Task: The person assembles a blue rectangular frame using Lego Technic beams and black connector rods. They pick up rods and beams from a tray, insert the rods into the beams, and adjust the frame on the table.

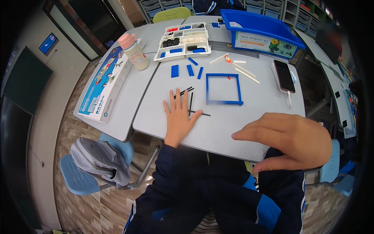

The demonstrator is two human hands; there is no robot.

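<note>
My left hand (178, 120) lies palm down on the grey table, its fingers spread, over or beside several thin black rods (191, 102). Nothing shows in its grasp. Raised above the table's near right edge, my right hand (294, 138) has its thumb apart from the other fingers, and I see nothing between them. Ahead of the hands lies a square frame of blue beams (223, 74), with a small red piece (229, 77) inside it near the far side. White toothed strips (247, 75) and a red-and-white piece (228, 59) lie beyond it.
Blue bricks (175, 71) lie before a white sorting tray (165, 58). A blue bin (253, 26) stands far right, with a phone (284, 76) and cable nearer. On the left table are a bottle (136, 54) and a kit box (103, 87); a grey backpack (99, 160) rests on a chair.
</note>
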